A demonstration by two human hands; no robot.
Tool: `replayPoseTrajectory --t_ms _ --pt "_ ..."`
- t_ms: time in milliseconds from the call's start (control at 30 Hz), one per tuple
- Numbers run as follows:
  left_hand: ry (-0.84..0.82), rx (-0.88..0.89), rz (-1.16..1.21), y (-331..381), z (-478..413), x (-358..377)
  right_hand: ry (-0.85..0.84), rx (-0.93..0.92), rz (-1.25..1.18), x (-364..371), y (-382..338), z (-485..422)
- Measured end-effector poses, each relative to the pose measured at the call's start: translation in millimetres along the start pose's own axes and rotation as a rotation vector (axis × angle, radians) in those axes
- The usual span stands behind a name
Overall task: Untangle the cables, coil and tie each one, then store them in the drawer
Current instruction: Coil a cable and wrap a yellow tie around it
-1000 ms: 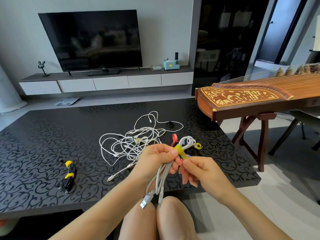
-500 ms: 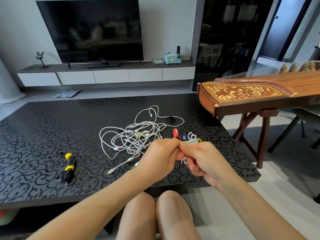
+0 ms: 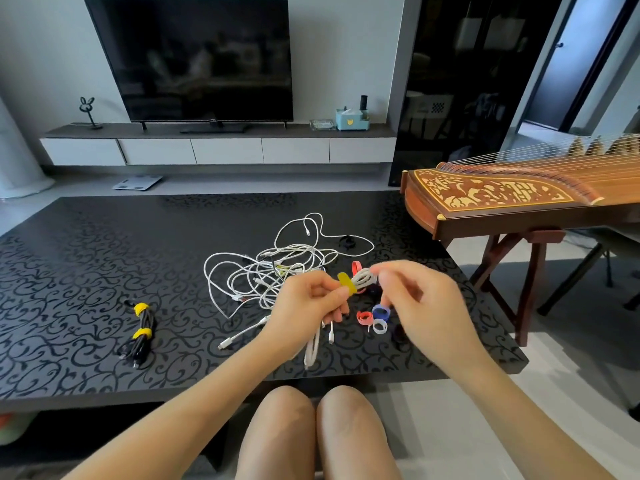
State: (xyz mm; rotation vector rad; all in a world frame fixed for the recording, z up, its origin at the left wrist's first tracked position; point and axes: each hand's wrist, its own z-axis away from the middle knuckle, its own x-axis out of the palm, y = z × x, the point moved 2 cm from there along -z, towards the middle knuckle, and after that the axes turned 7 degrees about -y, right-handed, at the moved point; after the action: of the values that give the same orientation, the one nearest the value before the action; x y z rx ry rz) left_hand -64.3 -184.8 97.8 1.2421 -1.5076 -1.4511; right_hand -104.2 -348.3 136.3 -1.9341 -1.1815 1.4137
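Observation:
My left hand (image 3: 308, 306) grips a folded white cable (image 3: 363, 279) above the black patterned table (image 3: 69, 265). A yellow tie (image 3: 347, 284) wraps the bundle beside my left fingers, and the cable's loose ends hang down below that hand. My right hand (image 3: 419, 303) pinches the looped end of the same bundle with its fingertips. Behind the hands lies a tangle of white cables (image 3: 273, 271). A black coiled cable (image 3: 140, 329) with two yellow ties rests at the left.
Loose red, blue, white and dark ties (image 3: 375, 317) lie on the table under my hands. A wooden zither (image 3: 519, 199) on a stand sits at the right. A TV (image 3: 194, 60) stands on a white drawer cabinet (image 3: 225, 150) at the back wall.
Both hands lifted and moved forward over the table with the bundle. The yellow tie, hidden half a second ago, shows again. My right hand shifted to the looped end.

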Motion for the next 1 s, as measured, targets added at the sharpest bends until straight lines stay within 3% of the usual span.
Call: replayPoseTrajectory --t_ms 67,133,300,433,567,667,767,867,1000 --pt "-0.130 -0.104 0.241 3.4 -0.3 -2.9 0.105 -0.353 0.463 -1.5 -1.7 4.0" --pt "-0.269 -0.134 0.337 8.2 1.0 -5.2 0.017 -0.539 0.663 4.1 3.0 2.8" --pt "-0.426 -0.173 0.300 13.8 4.8 -12.8 -0.044 -0.780 0.865 9.3 -1.7 -5.1" --pt "-0.484 -0.207 0.254 17.9 7.5 -20.4 -0.121 -0.829 1.044 14.5 -5.3 -4.3" --pt "-0.411 -0.110 -0.093 23.9 11.5 -17.5 -0.285 -0.679 0.924 21.4 -5.3 -3.3" --pt "-0.371 0.075 -0.491 33.4 15.5 -14.9 -0.416 -0.485 0.654 22.1 -0.4 -2.2" --pt "-0.450 0.289 -0.780 41.5 17.9 -14.6 -0.603 -0.209 0.399 24.1 6.8 -1.6" --pt "-0.527 0.398 -0.912 43.3 16.8 -12.4 -0.713 -0.001 0.160 22.5 11.8 0.2" --pt "-0.536 0.475 -0.981 47.0 9.6 -13.4 -0.708 0.088 -0.039 19.8 14.5 2.0"
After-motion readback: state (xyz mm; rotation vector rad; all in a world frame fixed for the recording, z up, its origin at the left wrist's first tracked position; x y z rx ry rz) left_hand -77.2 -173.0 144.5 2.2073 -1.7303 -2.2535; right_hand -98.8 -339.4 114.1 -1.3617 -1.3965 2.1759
